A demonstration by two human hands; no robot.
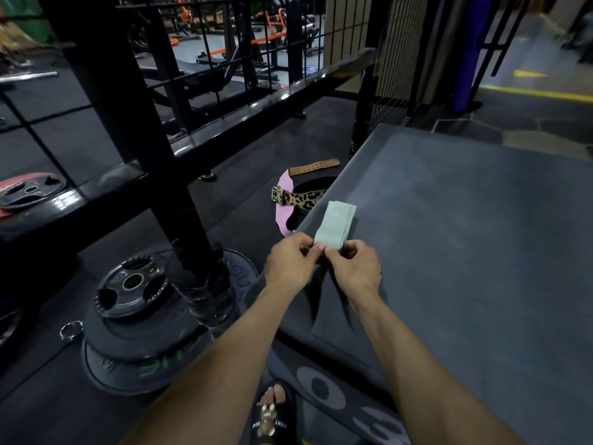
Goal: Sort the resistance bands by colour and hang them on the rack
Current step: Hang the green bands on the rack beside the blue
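Both hands, left hand [290, 266] and right hand [354, 268], pinch the near end of a pale green folded fabric resistance band [335, 226], its far end pointing to twelve o'clock over the grey padded surface [465, 236], probably to straighten it for hanging.

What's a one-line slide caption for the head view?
Both hands, left hand and right hand, pinch a folded mint-green resistance band over a grey padded box.

band: folded resistance band [335, 228] lies on plyo box [465, 252], near its left edge, just ahead of your hands
belts: lifting belts [296, 197] on floor, left of box
plates: weight plate stack [134, 316] far left, at rack upright [179, 194]
foot: your sandal [272, 412] below box
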